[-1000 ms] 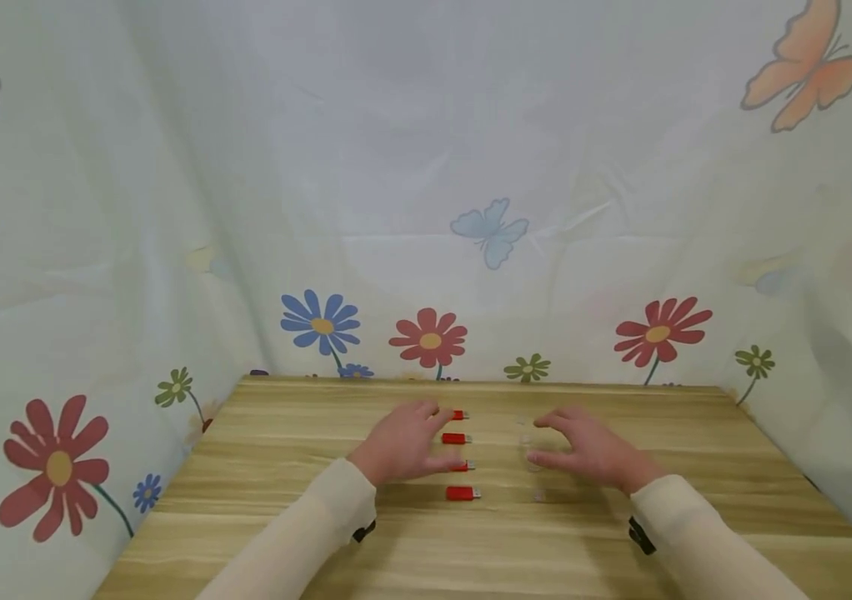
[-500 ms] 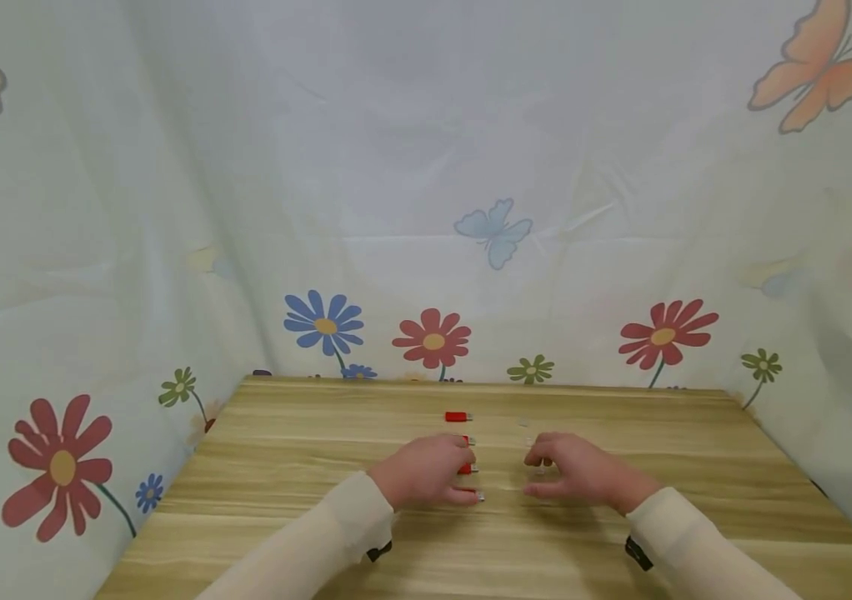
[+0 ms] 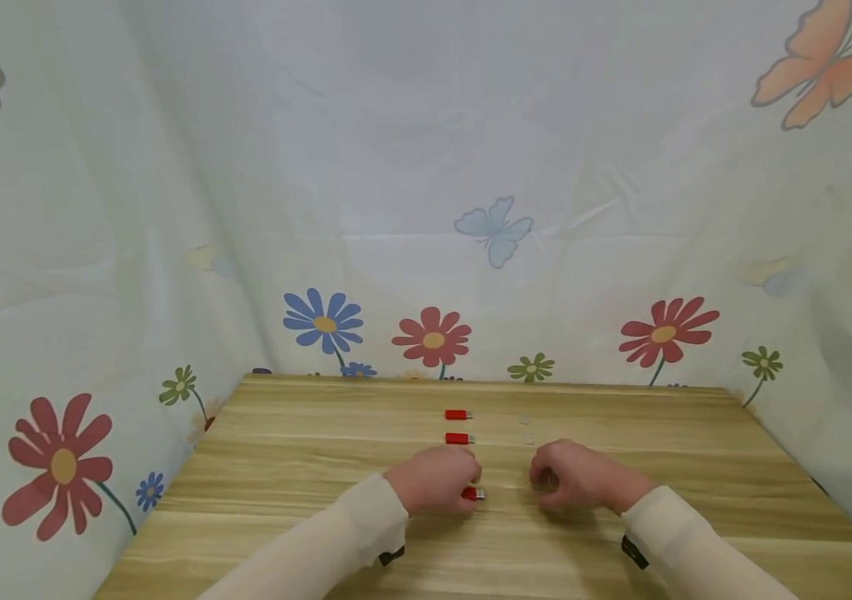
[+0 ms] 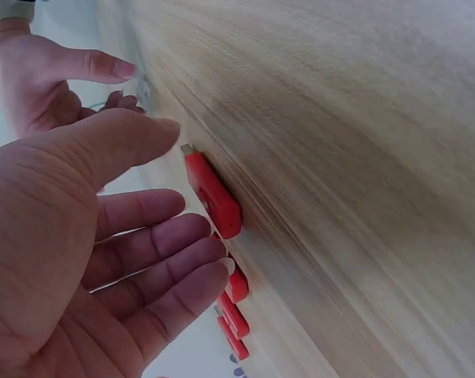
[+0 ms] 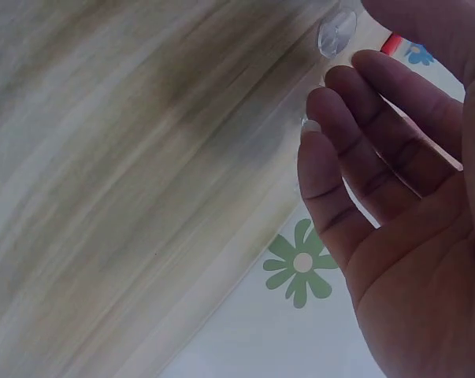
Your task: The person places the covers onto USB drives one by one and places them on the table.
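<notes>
Red USB flash drives lie in a column on the table; the far two, one a red USB drive [image 3: 458,414], show fully in the head view. My left hand [image 3: 437,482] hovers around the nearest USB drive [image 4: 213,195], thumb and fingers apart, and hides another from the head camera. My right hand [image 3: 583,477] is bent over the row of small clear plastic pieces opposite. One clear piece [image 5: 337,33] sits near its thumb and fingertips in the right wrist view. Two other pieces, including a far clear piece [image 3: 524,421], lie beyond that hand.
The wood-grain table [image 3: 306,433] ends at a hanging white curtain [image 3: 366,167] printed with flowers and butterflies, which also runs along both sides. A dark band [image 3: 392,556] shows at the left sleeve.
Both hands have come nearer to the body and lower, toward the nearest drive and clear piece. Their fingers look more bent in the head view. The far drives are uncovered now.
</notes>
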`<state>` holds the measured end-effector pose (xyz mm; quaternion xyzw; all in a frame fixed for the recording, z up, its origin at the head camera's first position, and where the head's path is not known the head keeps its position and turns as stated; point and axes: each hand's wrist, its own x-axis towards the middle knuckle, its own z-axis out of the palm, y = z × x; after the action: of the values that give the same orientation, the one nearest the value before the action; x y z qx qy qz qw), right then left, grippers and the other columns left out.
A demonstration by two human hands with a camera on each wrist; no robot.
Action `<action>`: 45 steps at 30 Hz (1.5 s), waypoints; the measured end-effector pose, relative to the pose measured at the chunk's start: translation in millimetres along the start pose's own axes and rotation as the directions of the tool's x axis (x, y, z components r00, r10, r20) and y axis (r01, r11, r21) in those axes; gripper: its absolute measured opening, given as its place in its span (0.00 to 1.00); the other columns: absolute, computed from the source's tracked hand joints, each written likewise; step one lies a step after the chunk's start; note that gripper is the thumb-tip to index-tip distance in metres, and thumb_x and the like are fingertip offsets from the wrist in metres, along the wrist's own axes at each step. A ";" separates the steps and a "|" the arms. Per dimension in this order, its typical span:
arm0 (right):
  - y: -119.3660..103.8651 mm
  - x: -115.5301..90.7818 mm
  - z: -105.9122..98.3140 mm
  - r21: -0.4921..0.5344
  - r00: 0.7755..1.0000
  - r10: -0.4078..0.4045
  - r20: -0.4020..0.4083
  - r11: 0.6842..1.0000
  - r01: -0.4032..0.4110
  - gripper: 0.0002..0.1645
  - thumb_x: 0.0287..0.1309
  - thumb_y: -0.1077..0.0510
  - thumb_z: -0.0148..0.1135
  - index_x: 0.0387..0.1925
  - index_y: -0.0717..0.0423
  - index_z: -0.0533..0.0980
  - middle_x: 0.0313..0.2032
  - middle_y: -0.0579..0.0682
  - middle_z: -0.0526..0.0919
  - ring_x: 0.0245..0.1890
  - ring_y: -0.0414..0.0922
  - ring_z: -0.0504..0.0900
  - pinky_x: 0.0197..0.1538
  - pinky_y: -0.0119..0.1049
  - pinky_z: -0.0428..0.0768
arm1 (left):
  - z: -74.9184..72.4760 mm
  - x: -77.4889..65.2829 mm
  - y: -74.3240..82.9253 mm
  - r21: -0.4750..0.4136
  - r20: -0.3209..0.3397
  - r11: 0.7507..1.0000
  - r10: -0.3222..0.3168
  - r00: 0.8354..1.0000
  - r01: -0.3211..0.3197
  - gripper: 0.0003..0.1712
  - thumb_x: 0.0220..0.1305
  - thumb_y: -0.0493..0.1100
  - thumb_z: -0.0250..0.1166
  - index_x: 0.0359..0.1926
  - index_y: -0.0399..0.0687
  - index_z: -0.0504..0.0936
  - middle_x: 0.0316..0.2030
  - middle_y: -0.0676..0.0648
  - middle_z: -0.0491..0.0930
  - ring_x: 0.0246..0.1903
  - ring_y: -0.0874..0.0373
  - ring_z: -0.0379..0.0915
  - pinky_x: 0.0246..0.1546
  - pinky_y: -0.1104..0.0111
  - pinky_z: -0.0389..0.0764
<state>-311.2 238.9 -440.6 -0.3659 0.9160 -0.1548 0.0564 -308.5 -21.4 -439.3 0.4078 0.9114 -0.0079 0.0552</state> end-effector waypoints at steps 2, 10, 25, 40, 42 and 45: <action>-0.4 -0.1 -0.2 -0.002 1.000 -0.004 -0.002 1.000 0.004 0.09 0.46 0.57 0.77 0.31 0.51 0.84 0.29 0.39 0.81 0.29 0.32 0.74 0.35 0.29 0.75 | -0.3 0.9 1.1 0.028 0.002 1.000 -0.001 1.000 0.001 0.13 0.64 0.50 0.71 0.27 0.54 0.79 0.25 0.57 0.70 0.25 0.63 0.63 0.26 0.74 0.66; -1.1 0.4 -1.5 -0.031 1.000 0.010 0.024 0.999 -0.009 0.07 0.44 0.59 0.75 0.27 0.49 0.83 0.27 0.37 0.80 0.28 0.31 0.73 0.34 0.29 0.75 | 5.5 8.5 1.5 0.098 0.012 0.995 -0.001 1.000 0.000 0.14 0.66 0.51 0.69 0.26 0.54 0.77 0.24 0.57 0.71 0.25 0.63 0.64 0.29 0.74 0.69; -2.4 2.2 -3.0 -0.012 0.999 0.019 0.045 1.000 -0.018 0.07 0.44 0.63 0.74 0.23 0.51 0.81 0.23 0.38 0.79 0.24 0.28 0.70 0.30 0.26 0.73 | -0.5 7.7 6.2 0.123 0.034 0.992 -0.038 0.999 0.034 0.12 0.66 0.50 0.70 0.28 0.53 0.80 0.25 0.57 0.75 0.26 0.63 0.67 0.32 0.75 0.72; -1.0 4.9 -1.4 -0.012 0.999 0.009 0.047 1.000 -0.008 0.09 0.43 0.63 0.74 0.21 0.47 0.81 0.21 0.36 0.78 0.22 0.28 0.70 0.28 0.26 0.72 | 0.9 10.0 4.8 0.121 0.027 0.992 -0.040 0.999 0.037 0.13 0.66 0.48 0.70 0.26 0.51 0.78 0.24 0.56 0.75 0.25 0.63 0.67 0.31 0.74 0.71; -1.5 5.1 -1.3 -0.014 0.999 0.013 0.051 1.000 -0.013 0.10 0.43 0.63 0.74 0.20 0.47 0.80 0.20 0.37 0.78 0.22 0.28 0.70 0.28 0.26 0.72 | 0.8 10.0 4.5 0.123 0.026 0.992 -0.037 0.999 0.034 0.14 0.66 0.48 0.70 0.26 0.51 0.78 0.23 0.56 0.75 0.25 0.63 0.67 0.31 0.74 0.71; -3.3 5.6 -1.0 -0.024 0.998 0.024 0.063 0.999 -0.023 0.10 0.43 0.63 0.74 0.20 0.47 0.80 0.20 0.36 0.77 0.21 0.29 0.69 0.27 0.26 0.72 | 0.7 9.9 4.3 0.125 0.028 0.992 -0.034 0.999 0.030 0.14 0.66 0.48 0.70 0.26 0.52 0.78 0.23 0.57 0.75 0.25 0.64 0.67 0.31 0.74 0.71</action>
<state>-313.3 233.1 -438.5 -0.3604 0.9197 -0.1320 0.0828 -311.8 -11.2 -441.0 0.3956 0.9146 -0.0718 0.0433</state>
